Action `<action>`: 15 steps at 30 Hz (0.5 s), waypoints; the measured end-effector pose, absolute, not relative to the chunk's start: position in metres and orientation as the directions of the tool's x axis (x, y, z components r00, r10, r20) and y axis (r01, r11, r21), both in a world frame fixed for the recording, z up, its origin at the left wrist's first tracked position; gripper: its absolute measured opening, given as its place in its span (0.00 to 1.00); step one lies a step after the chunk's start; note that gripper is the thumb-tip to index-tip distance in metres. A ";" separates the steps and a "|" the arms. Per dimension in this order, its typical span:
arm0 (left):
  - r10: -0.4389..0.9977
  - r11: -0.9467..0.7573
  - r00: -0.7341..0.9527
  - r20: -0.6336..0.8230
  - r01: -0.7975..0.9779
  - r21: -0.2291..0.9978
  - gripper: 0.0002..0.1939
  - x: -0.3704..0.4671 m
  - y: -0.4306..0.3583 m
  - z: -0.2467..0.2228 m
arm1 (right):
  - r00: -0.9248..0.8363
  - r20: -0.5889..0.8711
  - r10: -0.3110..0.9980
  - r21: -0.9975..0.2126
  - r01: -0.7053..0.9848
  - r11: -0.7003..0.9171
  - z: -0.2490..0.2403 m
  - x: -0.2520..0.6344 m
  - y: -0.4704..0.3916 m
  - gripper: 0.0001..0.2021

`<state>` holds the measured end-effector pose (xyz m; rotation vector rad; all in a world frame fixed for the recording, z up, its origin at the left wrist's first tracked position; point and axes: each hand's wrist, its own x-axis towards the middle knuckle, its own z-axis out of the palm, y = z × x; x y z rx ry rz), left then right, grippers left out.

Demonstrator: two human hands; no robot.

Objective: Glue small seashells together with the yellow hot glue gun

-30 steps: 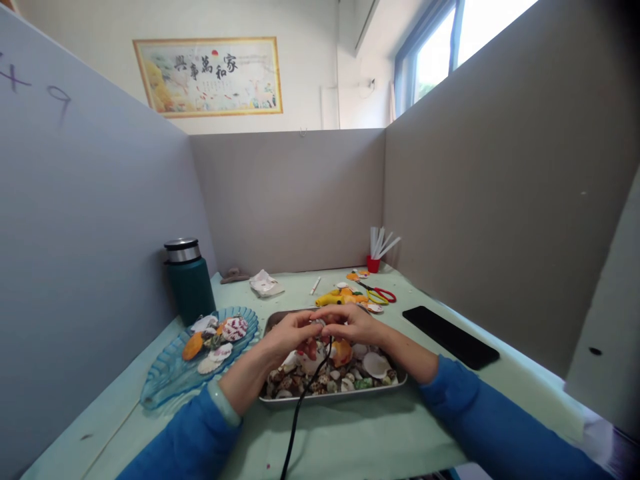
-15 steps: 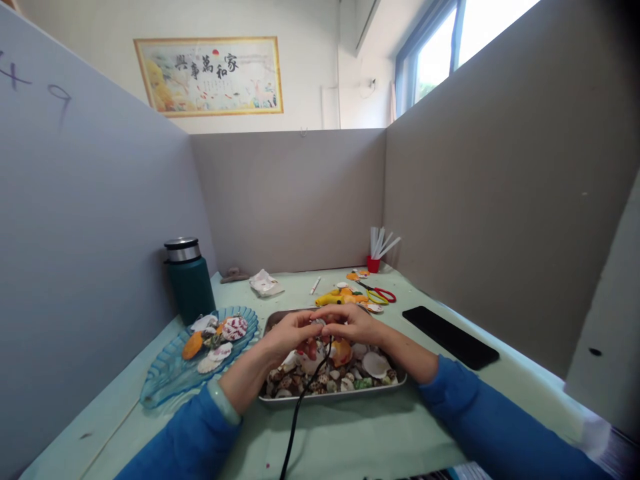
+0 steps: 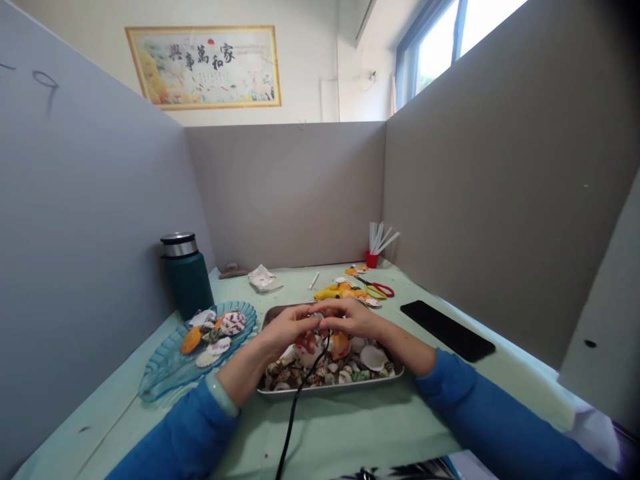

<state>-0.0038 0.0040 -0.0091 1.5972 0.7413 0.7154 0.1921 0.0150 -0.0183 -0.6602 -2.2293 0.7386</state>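
Above a metal tray filled with shells, my left hand and my right hand meet fingertip to fingertip. Both are closed around one small greyish-white piece, possibly a shell, mostly hidden by the fingers. A black cord runs from below the fingertips toward the near table edge. In the tray lie a white shell, an orange one and several small spotted ones. Left of the tray, a blue glass dish holds orange, white and purple-striped shells.
A green bottle stands behind the dish. At the back are crumpled paper, a yellow tool, red-and-yellow scissors and a red cup of white sticks. A black phone-like slab lies right. Grey panels enclose the table.
The camera view has shifted slightly, so the scene sits a little higher. My hands keep nearly the same pose over the tray, still around the small piece.
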 end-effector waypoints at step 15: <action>0.781 -0.109 0.620 0.076 0.016 0.994 0.15 -0.002 0.002 -0.005 | -0.577 0.588 0.566 -0.518 0.269 0.812 -0.019 0.192 0.016 0.21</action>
